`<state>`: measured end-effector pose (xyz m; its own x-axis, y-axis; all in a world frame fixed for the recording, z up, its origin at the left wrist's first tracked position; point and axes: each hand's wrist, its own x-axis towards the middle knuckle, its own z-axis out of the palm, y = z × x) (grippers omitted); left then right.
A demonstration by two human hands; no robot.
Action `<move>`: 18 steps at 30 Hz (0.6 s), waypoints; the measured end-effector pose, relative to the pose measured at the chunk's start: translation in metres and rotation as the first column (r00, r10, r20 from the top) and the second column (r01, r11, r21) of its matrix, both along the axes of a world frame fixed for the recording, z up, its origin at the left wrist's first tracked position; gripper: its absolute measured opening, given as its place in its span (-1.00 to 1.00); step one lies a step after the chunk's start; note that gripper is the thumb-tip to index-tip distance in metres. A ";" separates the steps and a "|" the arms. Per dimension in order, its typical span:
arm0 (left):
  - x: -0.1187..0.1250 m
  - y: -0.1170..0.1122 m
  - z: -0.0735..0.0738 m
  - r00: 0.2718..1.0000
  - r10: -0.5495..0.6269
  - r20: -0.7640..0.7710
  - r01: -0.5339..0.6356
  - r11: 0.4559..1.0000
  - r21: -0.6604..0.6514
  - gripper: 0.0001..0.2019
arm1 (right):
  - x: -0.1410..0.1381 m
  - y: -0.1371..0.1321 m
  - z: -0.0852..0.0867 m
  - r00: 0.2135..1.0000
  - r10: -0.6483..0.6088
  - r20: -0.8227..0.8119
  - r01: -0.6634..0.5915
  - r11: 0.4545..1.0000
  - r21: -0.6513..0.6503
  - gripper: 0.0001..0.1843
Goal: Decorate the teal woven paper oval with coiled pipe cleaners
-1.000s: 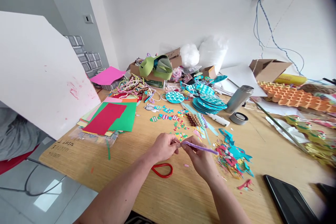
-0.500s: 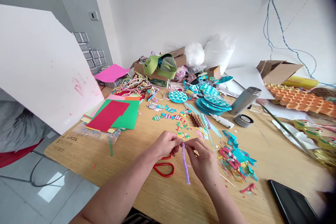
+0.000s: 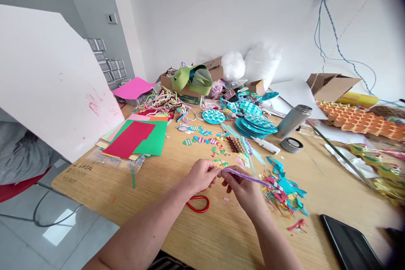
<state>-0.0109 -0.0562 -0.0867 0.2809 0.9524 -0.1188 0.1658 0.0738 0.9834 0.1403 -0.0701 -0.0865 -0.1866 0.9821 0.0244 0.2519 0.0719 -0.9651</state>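
Observation:
A purple pipe cleaner [image 3: 245, 175] is pinched near its end between my two hands, its long part pointing right across my right hand. My left hand [image 3: 203, 175] is closed with thumb and forefinger on the short end, which the fingertips mostly hide. Against it, my right hand [image 3: 242, 190] grips the pipe cleaner with thumb and fingers. Below my left hand lie scissors with a red handle [image 3: 199, 210]; their blades are hidden under the hand. Small paper cutouts [image 3: 220, 150] and striped paper fish [image 3: 201, 139] lie just beyond my fingers.
To the right are paper scraps [image 3: 289, 187], a black phone [image 3: 351, 240], a steel flask [image 3: 294, 121] and its lid [image 3: 291, 144]. Coloured paper [image 3: 152, 137] is stacked left. Farther back stand turquoise plates [image 3: 251, 128], a pile of pipe cleaners [image 3: 164, 103] and boxes [image 3: 332, 82].
The pipe cleaner's long part hung down toward me between the hands; now it points right over my right hand. A small pinkish piece shows on the table below the hands.

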 end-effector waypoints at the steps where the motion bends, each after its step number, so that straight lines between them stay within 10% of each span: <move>1: 0.000 0.000 -0.001 1.000 0.010 -0.001 -0.010 1.000 -0.004 -0.67 | -0.001 0.000 0.000 1.000 -0.006 0.013 0.006 1.000 0.004 -0.69; 10: 0.006 0.001 -0.002 0.980 0.179 0.084 -0.162 0.970 -0.184 -0.72 | -0.007 -0.005 0.000 0.965 -0.093 0.246 -0.006 0.927 0.375 -0.78; 18: 0.007 0.001 -0.006 0.975 0.159 0.157 -0.132 0.977 -0.170 -0.69 | -0.006 -0.006 -0.003 0.934 -0.116 0.339 -0.050 0.896 0.442 -0.77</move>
